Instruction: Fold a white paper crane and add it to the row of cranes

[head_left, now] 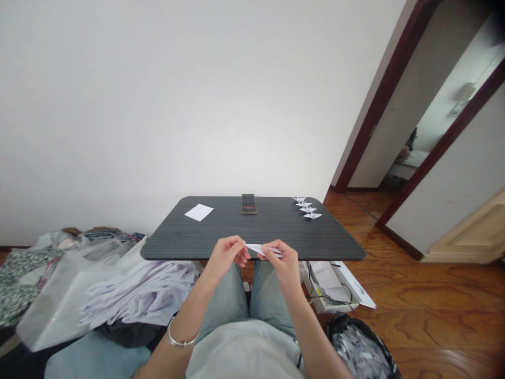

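Note:
My left hand and my right hand hover just over the near edge of the dark grey table. Between their fingertips they pinch a narrow strip of folded white paper with a pointed end. Farther off on the tabletop lie a flat white paper sheet and a phone in a case. Several small white origami cranes stand in a row at the back right corner. A silver bangle circles my left wrist.
A plastic-wrapped pile of pale lilac fabric and patterned cloth lie left of the table. A black bag of paper scraps sits at lower right, beside a white box with cables. Wooden floor and a doorway lie right.

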Demonstrator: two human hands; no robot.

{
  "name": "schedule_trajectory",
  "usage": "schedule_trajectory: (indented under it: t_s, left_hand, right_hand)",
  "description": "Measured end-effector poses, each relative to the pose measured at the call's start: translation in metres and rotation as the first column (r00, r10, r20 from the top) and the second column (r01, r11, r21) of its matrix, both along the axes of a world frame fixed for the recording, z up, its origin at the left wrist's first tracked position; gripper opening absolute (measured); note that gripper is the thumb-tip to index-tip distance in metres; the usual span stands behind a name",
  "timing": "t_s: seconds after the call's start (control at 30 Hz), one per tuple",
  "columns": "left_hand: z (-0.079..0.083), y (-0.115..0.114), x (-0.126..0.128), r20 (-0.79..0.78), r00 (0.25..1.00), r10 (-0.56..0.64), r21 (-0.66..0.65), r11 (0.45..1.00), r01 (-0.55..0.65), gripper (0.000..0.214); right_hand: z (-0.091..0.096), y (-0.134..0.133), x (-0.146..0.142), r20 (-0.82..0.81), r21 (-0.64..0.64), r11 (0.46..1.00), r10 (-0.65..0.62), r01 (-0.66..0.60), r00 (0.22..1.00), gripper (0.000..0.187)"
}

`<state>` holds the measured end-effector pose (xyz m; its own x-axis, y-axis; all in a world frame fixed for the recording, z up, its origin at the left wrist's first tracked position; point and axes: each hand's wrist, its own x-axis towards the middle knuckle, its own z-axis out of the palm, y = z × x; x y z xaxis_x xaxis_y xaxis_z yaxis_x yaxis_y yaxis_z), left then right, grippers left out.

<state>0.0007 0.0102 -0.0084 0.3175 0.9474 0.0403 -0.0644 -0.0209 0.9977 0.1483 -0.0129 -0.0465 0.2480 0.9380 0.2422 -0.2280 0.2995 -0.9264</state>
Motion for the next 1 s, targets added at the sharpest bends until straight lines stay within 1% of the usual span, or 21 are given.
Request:
schedule_trajectory:
  t_s: [0.07, 0.17, 0.23, 0.33, 0.5, 0.67, 1.0]
  left_hand:
    - [-0.0025, 0.0014, -0.0006, 0.015, 0.999, 0.038, 0.04, 0.998, -0.038, 0.023]
    - [-0.0055, 0.0018, -0.002, 0.044, 0.996, 0.073, 0.144, 0.986, -0.079, 0.023]
    - [-0.0061, 0.0011, -0.0027, 0.027, 0.998, 0.059, 0.203, 0.977, -0.064, 0.022]
    - [-0.0049, 0.0004, -0.0029, -0.025, 0.998, 0.056, 0.237, 0.97, -0.049, 0.018]
    - [-0.0035, 0.0029, -0.0036, -0.068, 0.993, 0.097, 0.204, 0.976, -0.081, 0.014]
    - [-0.0067, 0.0066, -0.0041, -0.061, 0.993, 0.105, 0.16, 0.983, -0.094, 0.012]
    - [-0.0038, 0.0047, -0.0032, -0.011, 0.998, 0.065, 0.085, 0.994, -0.063, 0.021]
  right_hand:
    - [0.0, 0.0002, 0.0002, 0.008, -0.003, 1.0, -0.015, 0.015, 1.0, 0.011]
    - [0.0006, 0.0001, -0.0002, 0.016, -0.005, 1.0, -0.028, 0.028, 0.999, 0.013]
    - [0.0012, -0.0001, -0.0006, 0.01, -0.004, 1.0, -0.03, 0.03, 0.999, 0.014]
    - [0.0015, -0.0003, -0.0008, -0.003, -0.005, 1.0, -0.021, 0.021, 1.0, 0.013]
    - [0.001, -0.0006, -0.0002, 0.007, -0.005, 1.0, -0.01, 0.01, 1.0, 0.011]
    - [0.0007, -0.0006, -0.0002, 0.035, 0.002, 1.0, -0.018, 0.018, 0.999, 0.011]
    - [-0.0001, 0.0014, -0.0007, 0.025, -0.004, 1.0, -0.02, 0.02, 1.0, 0.012]
